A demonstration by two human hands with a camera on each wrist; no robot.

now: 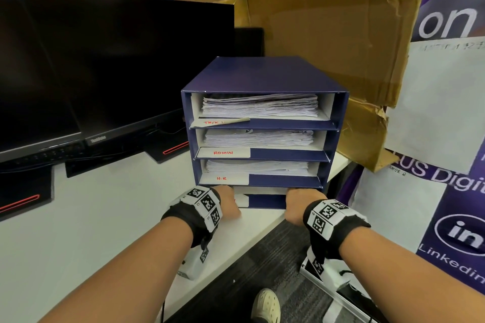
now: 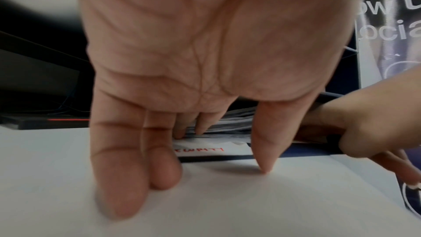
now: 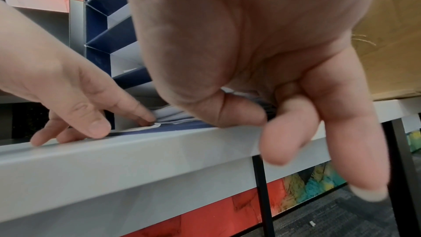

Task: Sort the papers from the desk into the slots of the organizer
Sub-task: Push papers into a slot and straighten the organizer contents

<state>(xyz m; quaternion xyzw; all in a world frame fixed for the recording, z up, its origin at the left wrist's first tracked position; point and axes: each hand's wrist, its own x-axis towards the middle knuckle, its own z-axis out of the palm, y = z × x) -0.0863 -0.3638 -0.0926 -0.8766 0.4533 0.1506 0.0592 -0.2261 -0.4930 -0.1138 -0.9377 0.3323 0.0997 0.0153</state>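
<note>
The organizer (image 1: 265, 123) is a dark blue box with four open slots stacked one above another, standing at the centre of the head view on the white desk (image 1: 91, 217), close to the desk's front edge. The three upper slots each hold a thick stack of white papers (image 1: 259, 109); white labels on their front lips carry red handwriting, the second reading "ADMIN" and the third "H.R", while the top label is partly peeled and only half legible.

Both hands reach into the bottom slot. The left hand (image 1: 227, 203) sits at the slot's left corner: in the left wrist view its fingers (image 2: 200, 123) touch the edges of the papers in the bottom slot (image 2: 227, 123), with the other fingers and thumb straight and their tips down on the desk. The right hand (image 1: 301, 204) is at the slot's right corner; in the right wrist view its thumb and a bent finger pinch the edge of that same stack (image 3: 250, 96), the remaining fingers hanging past the desk edge.

From the head view the bottom slot's contents are hidden behind the hands, and its label is mostly covered; the left wrist view shows red writing there, too blurred to read.

A dark ThinkVision monitor (image 1: 105, 68) fills the upper left, and a cardboard box (image 1: 341, 21) stands behind the organizer at upper right.
</note>
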